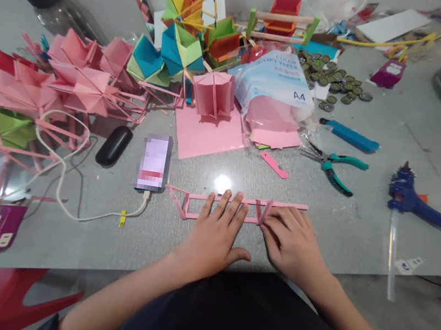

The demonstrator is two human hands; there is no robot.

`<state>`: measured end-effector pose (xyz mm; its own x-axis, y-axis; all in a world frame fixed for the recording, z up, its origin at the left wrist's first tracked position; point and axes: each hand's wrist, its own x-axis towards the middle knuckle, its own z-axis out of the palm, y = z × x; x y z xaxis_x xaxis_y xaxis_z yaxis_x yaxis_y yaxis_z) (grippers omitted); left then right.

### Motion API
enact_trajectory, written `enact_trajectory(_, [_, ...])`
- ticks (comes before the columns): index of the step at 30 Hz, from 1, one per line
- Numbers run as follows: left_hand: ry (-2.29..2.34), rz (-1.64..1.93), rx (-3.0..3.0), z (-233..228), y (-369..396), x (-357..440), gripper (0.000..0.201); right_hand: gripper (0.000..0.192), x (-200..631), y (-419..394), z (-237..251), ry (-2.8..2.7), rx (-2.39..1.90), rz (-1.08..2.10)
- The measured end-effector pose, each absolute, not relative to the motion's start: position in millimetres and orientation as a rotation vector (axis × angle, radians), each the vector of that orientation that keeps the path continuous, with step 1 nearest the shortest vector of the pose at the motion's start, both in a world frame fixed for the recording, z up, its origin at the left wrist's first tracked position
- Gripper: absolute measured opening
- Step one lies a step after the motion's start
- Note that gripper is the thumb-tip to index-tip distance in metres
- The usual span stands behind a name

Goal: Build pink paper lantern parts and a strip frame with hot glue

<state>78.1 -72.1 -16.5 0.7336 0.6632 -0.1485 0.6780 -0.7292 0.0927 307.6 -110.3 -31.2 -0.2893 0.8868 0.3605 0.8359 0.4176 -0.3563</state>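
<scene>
A long pink stick frame (pixel 198 197), like a small ladder, lies flat on the grey table (pixel 320 225) just in front of me. My left hand (pixel 215 234) rests flat on its middle, fingers spread over the rails. My right hand (pixel 290 240) sits beside it, fingertips pinching a short pink cross stick (pixel 266 211) that stands tilted between the two rails.
A phone (pixel 154 162) on a white cable and a black case (pixel 114 145) lie to the left. Pink paper sheets (pixel 204 134), a paper pack (pixel 277 87), pliers (pixel 335 166), a blue glue gun (pixel 411 198) and bottle caps (pixel 334 82) lie beyond. Folded paper wheels (pixel 87 82) crowd the far left.
</scene>
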Motion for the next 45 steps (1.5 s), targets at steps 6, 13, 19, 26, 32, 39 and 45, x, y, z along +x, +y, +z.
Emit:
enact_trajectory(6, [1.064, -0.175, 2.799, -17.1, -74.3, 81.9, 0.107, 0.011, 306.6, -109.1, -32.6, -2.12, -1.453, 0.165])
enact_trajectory(13, [0.827, -0.285, 2.835, -8.2, -63.7, 75.5, 0.107, 0.019, 302.6, -101.0, -33.7, -2.162, -1.443, 0.175])
enact_trajectory(19, [0.749, -0.314, 2.847, -4.7, -47.8, 64.5, 0.111, 0.014, 293.3, -96.9, -31.5, -2.13, -1.496, 0.205])
enact_trajectory(26, [0.756, -0.237, 2.836, -15.6, -49.7, 61.3, 0.103, 0.016, 284.8, -100.2, -27.5, -1.99, -1.543, 0.226])
enact_trajectory(32, [0.772, -0.172, 2.849, -22.8, -52.0, 59.7, 0.101, 0.018, 281.7, -99.3, -28.3, -1.993, -1.573, 0.198])
enact_trajectory(39, [0.761, -0.104, 2.805, -23.3, -50.8, 59.9, 0.104, 0.01, 315.2, -109.8, -6.3, -2.0, -1.611, 0.182])
enact_trajectory(45, [0.727, -0.08, 2.78, -22.7, -48.5, 58.9, 0.1, 0.025, 456.8, -125.0, 14.2, -1.748, -2.035, -0.3])
